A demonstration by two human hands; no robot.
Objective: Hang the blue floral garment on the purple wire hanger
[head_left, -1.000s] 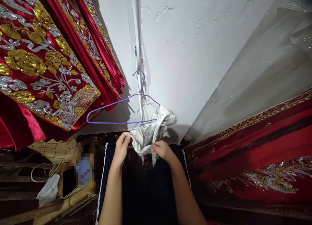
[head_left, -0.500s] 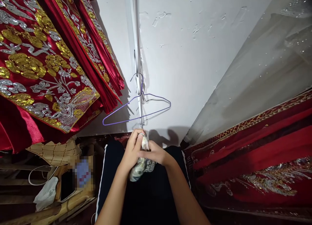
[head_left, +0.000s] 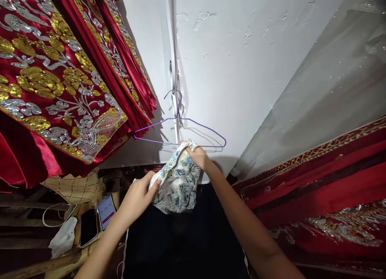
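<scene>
A crumpled white cloth (head_left: 177, 186) with a blue, green and yellow floral print is stretched between my two hands, its folded upper edge slanting up to the right. At its lower left edge, my left hand (head_left: 141, 192) grips it with the thumb on top. My right hand (head_left: 197, 156) pinches the upper right corner; some of its fingers are hidden behind the fabric. Just beyond that corner hangs a purple wire hanger (head_left: 208, 127), its lower bar partly covered by the cloth. Whether cloth and hanger touch, I cannot tell.
Red garments with gold and silver embroidery (head_left: 75, 98) hang at the left. A wooden rack (head_left: 66, 263) at lower left bears a dark phone (head_left: 89, 226), a lit phone (head_left: 107, 214) and white tissue (head_left: 63, 236). Plastic-covered red garments (head_left: 331, 190) stand at the right.
My hands have moved apart, and the bunched cloth is now spread between them. My right hand has gone up towards the hanger, my left hand left. The hanger has tilted and swung slightly right.
</scene>
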